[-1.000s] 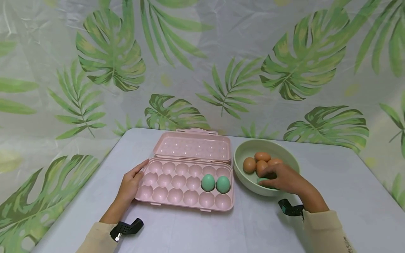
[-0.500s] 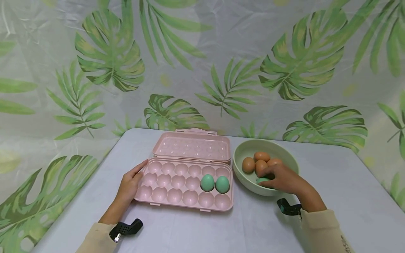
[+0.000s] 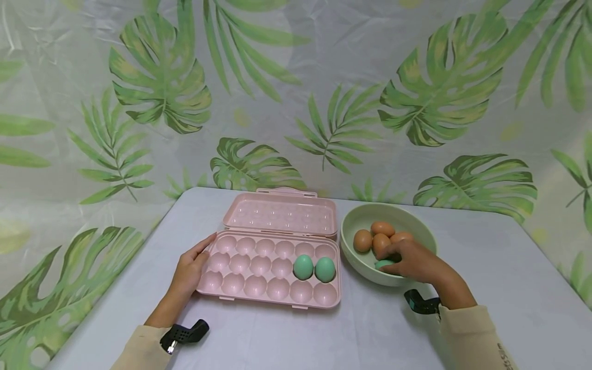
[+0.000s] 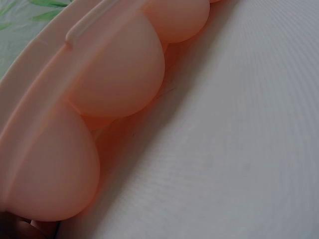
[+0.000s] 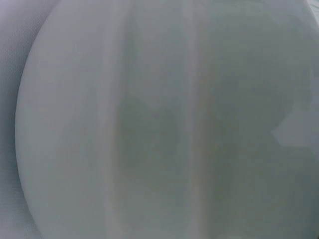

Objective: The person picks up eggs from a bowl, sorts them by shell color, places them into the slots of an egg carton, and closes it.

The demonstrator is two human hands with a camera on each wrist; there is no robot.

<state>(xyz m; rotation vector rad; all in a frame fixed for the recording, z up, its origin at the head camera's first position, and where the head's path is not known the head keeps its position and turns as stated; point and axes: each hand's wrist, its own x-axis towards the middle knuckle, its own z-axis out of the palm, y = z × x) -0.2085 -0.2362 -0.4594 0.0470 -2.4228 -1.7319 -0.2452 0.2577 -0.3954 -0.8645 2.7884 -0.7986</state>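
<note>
In the head view my left hand [image 3: 187, 270] holds the left edge of a pink plastic egg tray [image 3: 222, 297], whose lid [image 3: 282, 213] lies folded back. The left wrist view shows the tray's rounded cups [image 4: 119, 69] from the side, with a bit of finger [image 4: 20, 229] at the lower left. Two green eggs [image 3: 303, 267] stand side by side in the middle row. Inside the pale green bowl [image 3: 363, 272], my right hand [image 3: 413, 259] grips another green egg [image 3: 384, 264], mostly covered by the fingers. Only the bowl's outer wall [image 5: 154, 149] fills the right wrist view.
Several brown eggs [image 3: 363, 240] lie in the bowl beyond the right hand. The bowl stands close to the tray's right side on a white-covered table [image 3: 296, 339]. A leaf-printed sheet [image 3: 277, 118] hangs behind the table.
Almost nothing differs: the whole head view has shifted very slightly, while both hands keep their places on the tray and in the bowl.
</note>
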